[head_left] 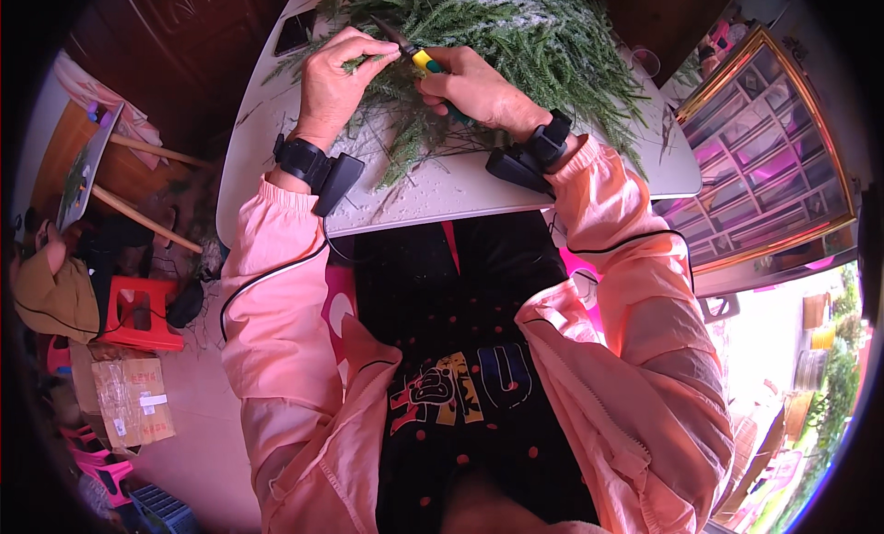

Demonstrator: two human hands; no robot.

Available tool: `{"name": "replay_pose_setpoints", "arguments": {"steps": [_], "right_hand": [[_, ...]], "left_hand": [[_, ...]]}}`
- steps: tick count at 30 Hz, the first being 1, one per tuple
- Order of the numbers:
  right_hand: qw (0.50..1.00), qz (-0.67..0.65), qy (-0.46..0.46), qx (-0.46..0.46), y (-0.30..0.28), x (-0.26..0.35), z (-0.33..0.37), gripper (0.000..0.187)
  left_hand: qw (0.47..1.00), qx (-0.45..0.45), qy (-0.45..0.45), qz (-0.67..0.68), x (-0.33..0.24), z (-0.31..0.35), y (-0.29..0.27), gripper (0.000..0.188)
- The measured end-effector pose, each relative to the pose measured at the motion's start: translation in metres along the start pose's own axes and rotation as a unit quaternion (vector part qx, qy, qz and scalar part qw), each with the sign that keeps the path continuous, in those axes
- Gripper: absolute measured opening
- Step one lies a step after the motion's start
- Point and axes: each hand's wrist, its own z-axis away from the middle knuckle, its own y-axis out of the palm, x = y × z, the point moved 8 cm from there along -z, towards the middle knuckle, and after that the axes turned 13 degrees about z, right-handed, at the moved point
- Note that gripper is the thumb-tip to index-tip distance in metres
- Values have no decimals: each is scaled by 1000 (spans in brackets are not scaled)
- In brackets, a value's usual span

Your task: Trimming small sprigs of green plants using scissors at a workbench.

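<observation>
My right hand [481, 85] is wrapped round a pair of pruning shears [425, 62] with yellow and green handles; their dark blades point away to the upper left. Just left of the blades, my left hand [339, 81] pinches a small green sprig [353, 64] between thumb and fingers. Its fingertips are close beside the shears, and I cannot tell whether they touch. Beyond and right of both hands spreads a big pile of green needle-like branches [525, 37], dusted with white. Loose sprigs [405, 147] lie below my hands.
The white table [460, 203] is strewn with green and white bits. A dark phone-like slab [295, 32] lies at its far left. On the right leans a gold-framed panel [764, 156]. A red stool [143, 313] and cardboard box [133, 400] stand left, near another person's arm [55, 253].
</observation>
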Motion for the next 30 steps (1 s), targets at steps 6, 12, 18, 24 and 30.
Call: {"name": "replay_pose_setpoints", "arguments": {"steps": [6,12,18,24,30], "right_hand": [[991,-21,-122,-47,-8,11,-3,32],[982,-168,-59,64,0,20,3,40],[810,-508,-53,286,17,21,9,41],[882,-421,-63,205,6,17,8,44],[877,-426,-132,179,3,27,8,43]], "left_hand": [[978,-46,-110,172,25,1,-2,11],[924,-62,-186,327,44,8,-5,11],[861,-29,-204,465,43,8,1,14],[861,-49,-185,472,43,5,-7,12],[877,-29,-192,439,34,3,7,12]]}}
